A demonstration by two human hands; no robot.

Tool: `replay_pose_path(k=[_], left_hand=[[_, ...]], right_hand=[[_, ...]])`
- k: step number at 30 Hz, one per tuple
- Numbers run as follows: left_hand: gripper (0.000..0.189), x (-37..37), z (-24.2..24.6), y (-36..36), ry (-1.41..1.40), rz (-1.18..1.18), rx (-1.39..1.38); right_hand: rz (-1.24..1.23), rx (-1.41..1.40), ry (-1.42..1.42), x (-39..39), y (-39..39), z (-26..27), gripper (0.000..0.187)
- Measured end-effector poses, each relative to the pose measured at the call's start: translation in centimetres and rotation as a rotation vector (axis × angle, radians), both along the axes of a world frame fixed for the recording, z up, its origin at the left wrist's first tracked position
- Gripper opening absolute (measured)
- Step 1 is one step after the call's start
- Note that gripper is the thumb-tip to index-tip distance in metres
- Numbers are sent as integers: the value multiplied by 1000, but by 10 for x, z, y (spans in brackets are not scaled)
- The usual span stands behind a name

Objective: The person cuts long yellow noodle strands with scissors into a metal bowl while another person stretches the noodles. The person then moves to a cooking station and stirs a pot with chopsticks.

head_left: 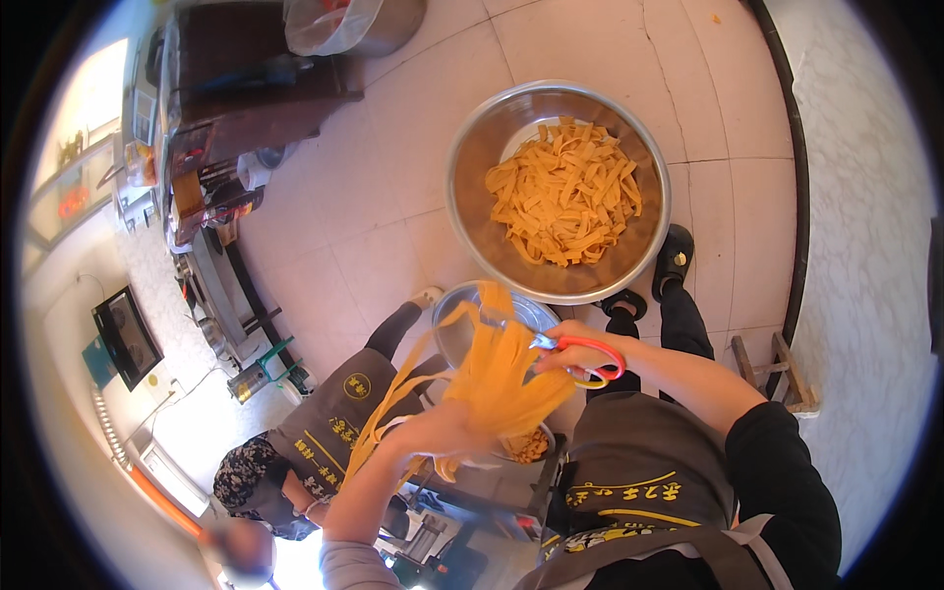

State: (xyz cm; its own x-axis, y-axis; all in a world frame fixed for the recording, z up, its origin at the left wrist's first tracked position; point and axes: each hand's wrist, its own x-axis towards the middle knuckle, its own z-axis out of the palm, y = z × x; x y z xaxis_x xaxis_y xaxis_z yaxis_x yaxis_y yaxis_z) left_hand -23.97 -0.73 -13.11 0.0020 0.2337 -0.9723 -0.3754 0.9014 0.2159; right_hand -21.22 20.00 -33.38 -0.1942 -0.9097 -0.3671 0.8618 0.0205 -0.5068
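My left hand [439, 428] grips a bunch of long, flat yellow-orange food strips [494, 380], possibly noodles or bean-curd sheet. Several strip ends trail loosely towards the left. My right hand [579, 350] holds scissors [608, 350] with red and yellow handles; their metal blades are at the bunch's right edge. Whether the blades touch a strip, I cannot tell. Beyond my hands, a large stainless-steel basin [472, 243] holds a heap of shorter cut strips [568, 195]. Partly hidden under the bunch is a smaller metal basin [450, 332].
Another person [346, 405] in a dark apron bends at the left. Brown pieces [529, 446] fill a container below my hands. A wooden stool [782, 376] stands by the right wall. At the top are a lined metal bin [391, 29] and a dark wooden table [228, 59].
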Motion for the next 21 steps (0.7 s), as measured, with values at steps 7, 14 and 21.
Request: replay_pose_path(k=[7, 14, 21], left_hand=[[29, -15, -37, 2, 11, 906, 7], [29, 9, -70, 17, -305, 907, 98], [27, 20, -73, 1, -572, 852, 142]], right_hand=[[11, -30, -117, 9, 66, 6, 30], [167, -164, -62, -5, 43, 31, 46], [145, -197, 460, -9, 18, 43, 48]])
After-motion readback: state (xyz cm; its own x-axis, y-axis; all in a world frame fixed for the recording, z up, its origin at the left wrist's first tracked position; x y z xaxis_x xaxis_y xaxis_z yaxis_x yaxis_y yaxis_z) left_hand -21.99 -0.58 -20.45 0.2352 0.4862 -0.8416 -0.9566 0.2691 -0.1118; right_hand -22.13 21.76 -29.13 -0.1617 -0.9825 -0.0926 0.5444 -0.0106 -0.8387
